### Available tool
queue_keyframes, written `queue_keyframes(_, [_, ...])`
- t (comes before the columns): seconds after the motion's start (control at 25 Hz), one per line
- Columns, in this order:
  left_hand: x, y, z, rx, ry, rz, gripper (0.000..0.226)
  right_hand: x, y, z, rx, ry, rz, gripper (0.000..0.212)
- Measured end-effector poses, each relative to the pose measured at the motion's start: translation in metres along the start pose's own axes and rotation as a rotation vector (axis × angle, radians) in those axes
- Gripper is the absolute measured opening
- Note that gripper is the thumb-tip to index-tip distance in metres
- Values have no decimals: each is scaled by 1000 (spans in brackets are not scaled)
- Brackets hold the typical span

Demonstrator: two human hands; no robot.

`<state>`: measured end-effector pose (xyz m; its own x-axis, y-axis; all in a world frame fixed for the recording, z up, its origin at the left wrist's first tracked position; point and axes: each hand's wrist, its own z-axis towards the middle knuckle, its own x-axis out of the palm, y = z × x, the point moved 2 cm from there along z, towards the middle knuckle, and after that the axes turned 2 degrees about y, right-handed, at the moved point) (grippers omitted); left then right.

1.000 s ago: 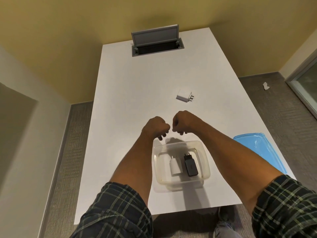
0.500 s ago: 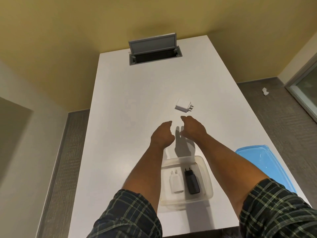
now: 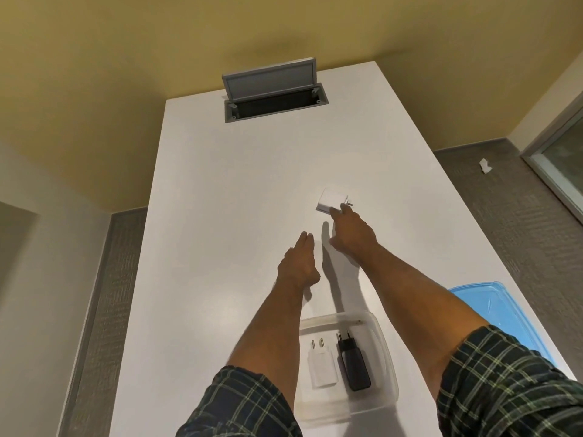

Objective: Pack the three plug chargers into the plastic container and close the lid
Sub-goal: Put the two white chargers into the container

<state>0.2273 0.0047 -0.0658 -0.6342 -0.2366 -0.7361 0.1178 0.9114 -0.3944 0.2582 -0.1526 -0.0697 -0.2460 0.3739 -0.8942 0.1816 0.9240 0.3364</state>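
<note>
A clear plastic container (image 3: pixel 383 348) stands near the table's front edge. Inside it lie a white plug charger (image 3: pixel 322 364) and, to its right, a black plug charger (image 3: pixel 353 362). A third, square white charger (image 3: pixel 330 199) lies further out on the table. My right hand (image 3: pixel 351 233) is stretched out with its fingertips touching the near edge of that charger, fingers apart, not closed around it. My left hand (image 3: pixel 299 261) hovers flat and open over the table, left of the right hand, holding nothing. The blue lid (image 3: pixel 498 310) lies at the table's right edge.
The white table (image 3: pixel 236 216) runs away from me. At its far end a grey cable box (image 3: pixel 274 93) sits in the tabletop with its flap raised. A small white scrap (image 3: pixel 485 165) lies on the carpet to the right.
Both hands opened from loose fists above the container and reached forward. My right hand has arrived at the square white charger and touches it. The camera leaned forward too.
</note>
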Motion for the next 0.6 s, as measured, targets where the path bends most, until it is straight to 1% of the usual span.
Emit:
queue_keyframes(0.12, [3, 3, 10, -15, 53, -37, 104, -5, -2, 15, -33, -74, 11, 41])
queue_keyframes(0.2, [-1, 2, 19, -9, 37, -67, 109, -8, -4, 27, -43, -126, 25, 35])
queue_keyframes(0.24, [-3, 1, 23, 1, 20, -82, 111, -10, -6, 32, -39, -146, 34, 36])
queue_keyframes(0.32, [-7, 0, 33, 7, 14, -112, 117, -12, -9, 44, -19, -133, 49, 52])
queue_keyframes(0.4, [-5, 1, 40, -19, 88, -82, 121, -11, -10, 54, 11, -51, 27, 73])
queue_keyframes(0.44, [-1, 2, 41, -38, 141, -48, 123, -10, -10, 58, 24, -9, -3, 79])
queue_keyframes(0.48, [4, 3, 42, -51, 182, -18, 124, -7, -10, 61, 33, 23, -27, 81])
queue_keyframes(0.52, [8, 3, 43, -58, 206, 4, 124, -4, -11, 64, 37, 38, -28, 79])
queue_keyframes(0.6, [14, 2, 46, -64, 218, 40, 124, 1, -12, 67, 36, 20, 1, 68])
